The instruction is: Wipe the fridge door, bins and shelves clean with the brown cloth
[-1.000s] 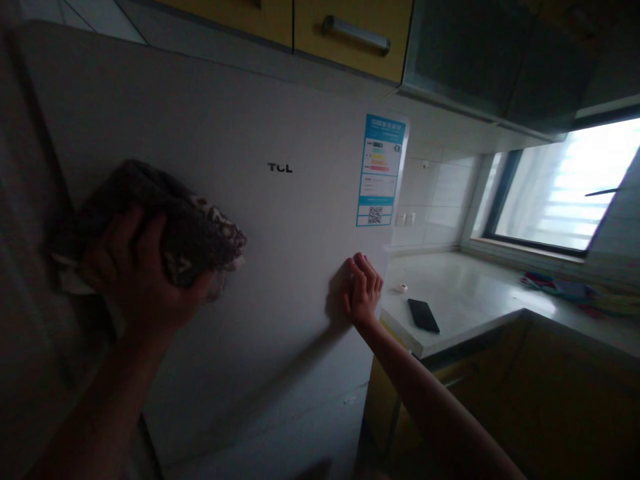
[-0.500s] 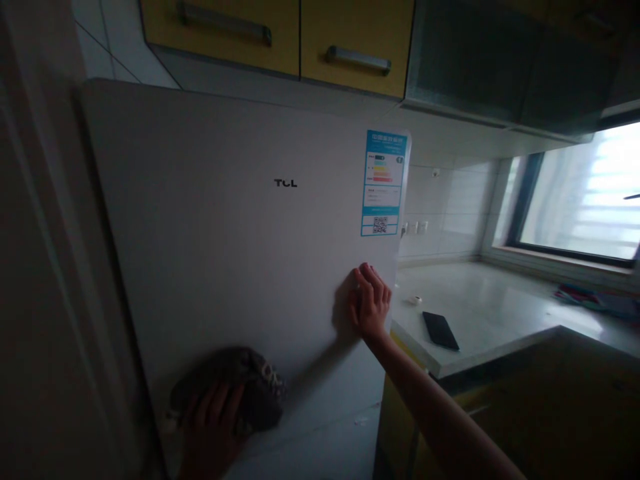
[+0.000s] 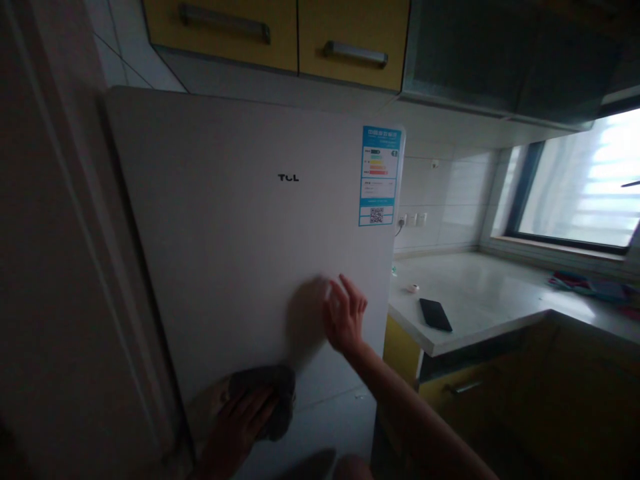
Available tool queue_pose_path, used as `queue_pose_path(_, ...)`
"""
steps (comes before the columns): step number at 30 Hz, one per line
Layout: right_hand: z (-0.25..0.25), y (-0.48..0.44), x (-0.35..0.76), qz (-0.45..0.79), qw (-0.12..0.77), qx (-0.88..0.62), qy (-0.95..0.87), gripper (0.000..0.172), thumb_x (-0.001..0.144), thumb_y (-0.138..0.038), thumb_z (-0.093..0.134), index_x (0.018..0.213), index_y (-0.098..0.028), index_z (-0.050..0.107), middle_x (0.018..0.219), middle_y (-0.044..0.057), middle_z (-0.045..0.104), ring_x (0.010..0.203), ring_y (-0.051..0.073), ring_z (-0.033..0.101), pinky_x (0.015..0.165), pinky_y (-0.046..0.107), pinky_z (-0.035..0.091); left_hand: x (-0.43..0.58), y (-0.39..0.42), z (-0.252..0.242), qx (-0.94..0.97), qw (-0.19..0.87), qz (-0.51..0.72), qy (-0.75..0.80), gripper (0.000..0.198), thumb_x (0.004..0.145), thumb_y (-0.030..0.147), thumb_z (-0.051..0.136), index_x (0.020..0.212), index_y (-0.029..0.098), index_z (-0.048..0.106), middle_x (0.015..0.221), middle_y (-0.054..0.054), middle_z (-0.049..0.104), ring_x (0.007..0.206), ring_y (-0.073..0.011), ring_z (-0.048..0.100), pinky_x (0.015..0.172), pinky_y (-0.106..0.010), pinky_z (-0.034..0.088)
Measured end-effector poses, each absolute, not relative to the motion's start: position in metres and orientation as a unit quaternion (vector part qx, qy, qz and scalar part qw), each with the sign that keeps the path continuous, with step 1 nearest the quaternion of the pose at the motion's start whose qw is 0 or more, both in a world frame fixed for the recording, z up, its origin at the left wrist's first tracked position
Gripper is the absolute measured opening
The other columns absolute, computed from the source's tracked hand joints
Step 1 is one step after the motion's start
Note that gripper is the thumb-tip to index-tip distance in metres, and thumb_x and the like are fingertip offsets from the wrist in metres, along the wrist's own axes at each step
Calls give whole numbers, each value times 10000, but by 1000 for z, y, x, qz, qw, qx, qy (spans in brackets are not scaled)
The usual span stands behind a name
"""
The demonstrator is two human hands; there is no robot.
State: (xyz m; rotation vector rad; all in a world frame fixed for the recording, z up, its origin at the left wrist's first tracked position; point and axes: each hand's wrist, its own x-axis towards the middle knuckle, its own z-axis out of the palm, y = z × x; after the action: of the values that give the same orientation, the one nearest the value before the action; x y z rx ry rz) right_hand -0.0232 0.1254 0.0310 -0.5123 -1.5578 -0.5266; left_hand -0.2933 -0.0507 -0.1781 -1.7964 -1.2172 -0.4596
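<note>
I have my left hand (image 3: 246,415) holding the dark cloth (image 3: 285,401) against the white fridge door (image 3: 215,233), low down, fingers laid over it. My right hand (image 3: 346,317) is higher and further right, fingers loosely curled; can't tell if they touch the door. Black phone (image 3: 435,315) lies on the light surface (image 3: 485,280), right of the door.

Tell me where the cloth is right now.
In the head view, the cloth is low and left of centre, under the left hand against the fridge door, below the TCL logo.
</note>
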Motion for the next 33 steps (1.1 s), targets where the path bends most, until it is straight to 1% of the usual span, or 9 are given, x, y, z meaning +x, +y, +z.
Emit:
queue_pose_path(4,-7,55,-65,-254,533,-22,-807,492,1052,-448,512,1483,-270,672,1618,58,629,1467,239,584,1148,414,511,-272,-11,-99,-715,514,-202,-428,415,997,328,623,1362,372,814,1629,42,654,1757,-242,158,1466,-492,63)
queue_pose_path(6,-9,43,-74,-259,500,-24,-826,506,1061,-532,508,1443,-265,705,1665,39,592,1480,230,576,1140,395,522,-267,6,-58,-706,526,-204,-427,398,1039,378,600,1382,345,799,1593,1,689,1746,-233,202,1458,-489,52)
queue_pose_path(9,7,54,-68,-262,516,-73,-812,610,1078,-614,512,1566,-267,626,1670,62,586,1535,243,543,1249,414,455,-262,17,-6,-723,532,-211,-388,329,1089,436,571,1319,377,798,1483,1,760,1719,-178,255,1452,-473,60)
queue_pose_path(12,31,75,-52,-281,529,-84,-797,735,1077,-688,516,1673,-257,516,1651,87,603,1590,277,496,1332,468,366,-254,13,29,-707,546,-271,-359,260,1076,356,638,1291,352,782,1418,-21,788,1685,-197,324,1441,-484,105)
queue_pose_path(15,52,90,-44,-287,520,-118,-796,814,1083,-700,529,1727,-211,430,1677,116,571,1576,273,509,1304,443,378,-249,3,50,-657,539,-355,-391,514,1031,280,734,1532,342,640,1536,-65,713,1626,-223,437,1422,-475,168)
queue_pose_path(18,74,99,-40,-290,498,-137,-806,857,1093,-703,524,1755,-179,374,1693,109,555,1537,261,534,1250,417,420,-256,-8,61,-628,498,-410,-434,886,963,369,842,1732,333,403,1653,-141,601,1561,-294,528,1389,-519,265)
queue_pose_path(20,91,104,-34,-307,482,-119,-812,826,1093,-697,540,1755,-229,383,1693,78,559,1520,267,541,1228,424,439,-271,-14,61,-633,486,-394,-455,989,952,405,850,1777,311,312,1677,-170,574,1537,-327,556,1370,-539,306)
queue_pose_path(25,149,134,1,-337,532,-153,-761,768,1066,-637,633,1730,-323,412,1710,85,531,1529,306,528,1244,474,424,-310,-22,37,-651,512,-305,-470,851,1037,246,702,1786,297,303,1678,-147,591,1614,-290,491,1403,-497,242)
queue_pose_path(33,283,203,13,-249,707,-303,-589,719,1053,-567,577,1701,-303,413,1706,150,465,1498,383,494,1211,700,432,-310,-13,17,-650,496,-335,-469,719,1094,312,605,1767,274,356,1731,-110,509,1729,-212,227,1443,-466,107)
